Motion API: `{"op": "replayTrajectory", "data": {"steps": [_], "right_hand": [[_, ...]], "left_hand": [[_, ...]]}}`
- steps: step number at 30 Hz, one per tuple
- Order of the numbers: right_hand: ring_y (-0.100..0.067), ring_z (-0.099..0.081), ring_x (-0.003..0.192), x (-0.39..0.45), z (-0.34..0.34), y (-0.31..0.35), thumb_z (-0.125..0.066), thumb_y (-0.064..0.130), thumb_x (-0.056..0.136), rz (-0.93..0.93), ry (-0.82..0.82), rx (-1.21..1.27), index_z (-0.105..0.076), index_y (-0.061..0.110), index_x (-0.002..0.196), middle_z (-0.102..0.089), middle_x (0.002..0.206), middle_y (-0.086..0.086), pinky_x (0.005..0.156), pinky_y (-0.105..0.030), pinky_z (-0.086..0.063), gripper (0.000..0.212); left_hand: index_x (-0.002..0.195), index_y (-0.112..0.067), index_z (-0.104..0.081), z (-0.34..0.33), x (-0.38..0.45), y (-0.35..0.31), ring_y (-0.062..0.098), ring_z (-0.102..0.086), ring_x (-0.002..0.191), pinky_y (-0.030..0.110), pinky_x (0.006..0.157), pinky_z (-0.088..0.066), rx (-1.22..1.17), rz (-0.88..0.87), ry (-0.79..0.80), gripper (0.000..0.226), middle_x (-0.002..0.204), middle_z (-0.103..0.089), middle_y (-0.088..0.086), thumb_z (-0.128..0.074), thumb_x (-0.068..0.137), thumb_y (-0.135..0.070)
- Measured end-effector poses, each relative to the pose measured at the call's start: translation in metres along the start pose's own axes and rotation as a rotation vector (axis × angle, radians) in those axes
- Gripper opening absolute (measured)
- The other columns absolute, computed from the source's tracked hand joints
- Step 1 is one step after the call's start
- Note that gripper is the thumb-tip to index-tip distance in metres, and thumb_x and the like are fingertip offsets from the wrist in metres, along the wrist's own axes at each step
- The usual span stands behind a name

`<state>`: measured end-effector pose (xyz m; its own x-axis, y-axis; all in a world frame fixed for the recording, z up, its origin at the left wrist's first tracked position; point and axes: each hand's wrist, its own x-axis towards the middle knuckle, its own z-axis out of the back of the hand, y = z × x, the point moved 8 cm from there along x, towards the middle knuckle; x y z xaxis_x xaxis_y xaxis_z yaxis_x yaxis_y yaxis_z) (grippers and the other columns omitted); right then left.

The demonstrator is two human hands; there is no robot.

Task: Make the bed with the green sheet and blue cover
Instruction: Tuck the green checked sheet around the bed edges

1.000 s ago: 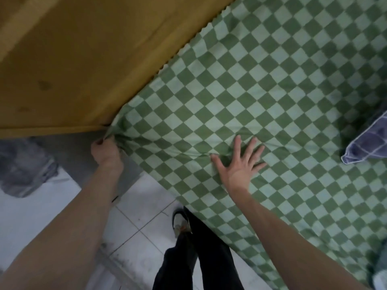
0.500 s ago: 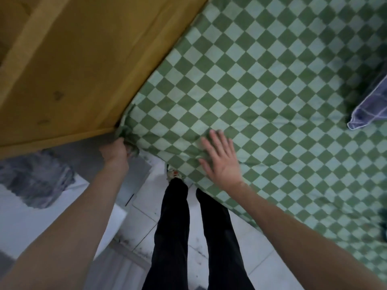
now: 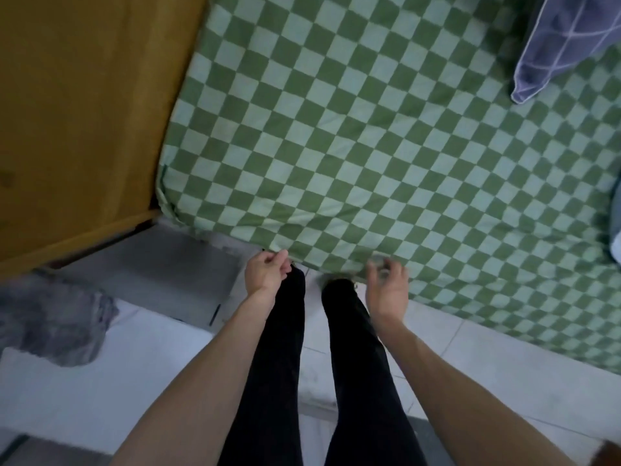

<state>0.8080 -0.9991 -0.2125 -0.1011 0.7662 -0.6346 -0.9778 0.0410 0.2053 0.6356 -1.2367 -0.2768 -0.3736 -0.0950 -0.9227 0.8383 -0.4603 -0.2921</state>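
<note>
The green checkered sheet (image 3: 353, 146) lies flat over the mattress, its near-left corner wrapped down beside the wooden board. My left hand (image 3: 267, 274) is at the sheet's near edge with the fingers curled in and pinched on the hem. My right hand (image 3: 386, 287), blurred, hovers at the same edge a little to the right, fingers bent and apart, holding nothing. A corner of the blue cover (image 3: 564, 38), with thin white lines, rests on the sheet at the top right.
A yellow-brown wooden board (image 3: 84, 112) stands along the bed's left side. My black-trousered legs (image 3: 279, 381) stand on the pale tiled floor (image 3: 487, 364) against the bed. A grey cloth (image 3: 53, 324) lies on the floor at the left.
My left hand left the bed's corner and moved right along the near edge. My right hand lifted off the sheet's top and came down to the edge. The view swung over the bed.
</note>
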Motion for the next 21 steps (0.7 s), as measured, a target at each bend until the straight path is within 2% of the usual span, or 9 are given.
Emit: {"op": "replayTrajectory", "data": {"steps": [2,3,5,7,9,12,15,17,21], "right_hand": [[-0.037,-0.058,0.116,0.011,0.006,-0.048,-0.056,0.052,0.094,-0.578,-0.038,0.262,-0.051,0.005,0.133,-0.057,0.128,-0.015,0.1,-0.048,-0.049,0.061],[-0.036,-0.06,0.111,0.01,-0.007,-0.058,-0.054,0.053,0.095,-0.755,0.066,0.445,-0.048,0.004,0.135,-0.057,0.127,-0.015,0.095,-0.051,-0.053,0.063],[-0.033,-0.065,0.103,0.009,-0.034,-0.06,-0.053,0.05,0.099,-0.923,0.237,0.854,-0.046,0.006,0.134,-0.059,0.122,-0.018,0.082,-0.047,-0.058,0.057],[-0.034,-0.064,0.113,0.009,-0.049,-0.069,-0.052,0.038,0.103,-0.94,0.194,1.071,-0.043,0.001,0.139,-0.059,0.13,-0.023,0.087,-0.041,-0.056,0.053],[-0.031,-0.064,0.112,0.003,-0.058,-0.08,-0.047,0.024,0.106,-0.903,0.152,1.151,-0.043,-0.006,0.14,-0.06,0.131,-0.022,0.095,-0.037,-0.053,0.044],[-0.02,-0.068,0.086,-0.008,-0.065,-0.096,-0.051,0.015,0.104,-0.885,0.161,1.189,-0.055,-0.004,0.128,-0.067,0.097,-0.012,0.085,-0.033,-0.057,0.031],[-0.02,-0.067,0.078,-0.009,-0.063,-0.102,-0.053,0.016,0.103,-0.843,0.173,1.244,-0.057,0.004,0.117,-0.064,0.086,-0.008,0.07,-0.03,-0.06,0.019],[-0.022,-0.066,0.081,-0.008,-0.06,-0.107,-0.053,0.015,0.102,-0.813,0.19,1.234,-0.056,0.004,0.113,-0.063,0.086,-0.009,0.071,-0.031,-0.059,0.015],[-0.024,-0.065,0.08,-0.004,-0.049,-0.114,-0.056,0.011,0.096,-0.743,0.236,1.132,-0.058,0.007,0.097,-0.063,0.087,-0.011,0.074,-0.033,-0.057,0.004]], "left_hand": [[0.083,-0.007,-0.067,0.002,0.0,0.006,0.019,-0.07,0.073,0.029,0.068,-0.059,0.022,-0.01,-0.02,0.021,0.076,-0.072,0.008,-0.069,0.094,-0.025],[0.086,-0.006,-0.067,0.002,0.0,0.009,0.017,-0.069,0.071,0.028,0.067,-0.058,0.014,-0.005,-0.029,0.022,0.076,-0.072,0.007,-0.068,0.095,-0.026],[0.091,-0.005,-0.065,0.002,0.0,0.016,0.015,-0.068,0.07,0.027,0.064,-0.056,-0.019,0.012,-0.045,0.023,0.077,-0.07,0.005,-0.067,0.096,-0.027],[0.092,-0.008,-0.063,0.003,0.003,0.023,0.013,-0.067,0.069,0.023,0.059,-0.054,-0.02,0.015,-0.049,0.02,0.077,-0.069,0.002,-0.064,0.098,-0.027],[0.091,-0.012,-0.061,0.004,0.003,0.025,0.008,-0.066,0.064,0.019,0.054,-0.053,-0.004,-0.001,-0.052,0.017,0.075,-0.068,-0.001,-0.063,0.098,-0.027],[0.092,-0.01,-0.059,0.005,0.0,0.025,0.004,-0.064,0.057,0.018,0.052,-0.053,0.005,-0.044,-0.077,0.016,0.07,-0.065,-0.003,-0.063,0.099,-0.024],[0.096,-0.01,-0.057,0.003,-0.003,0.018,0.011,-0.062,0.065,0.025,0.061,-0.051,0.017,-0.071,-0.082,0.015,0.072,-0.064,-0.002,-0.059,0.101,-0.023],[0.101,-0.011,-0.058,-0.001,-0.007,0.016,0.009,-0.064,0.067,0.026,0.065,-0.052,0.006,-0.051,-0.064,0.014,0.079,-0.067,-0.002,-0.058,0.102,-0.024],[0.113,-0.017,-0.066,-0.029,-0.024,0.026,0.013,-0.071,0.094,0.028,0.075,-0.057,0.063,0.045,0.157,0.025,0.101,-0.075,-0.004,-0.072,0.092,-0.029]]}}
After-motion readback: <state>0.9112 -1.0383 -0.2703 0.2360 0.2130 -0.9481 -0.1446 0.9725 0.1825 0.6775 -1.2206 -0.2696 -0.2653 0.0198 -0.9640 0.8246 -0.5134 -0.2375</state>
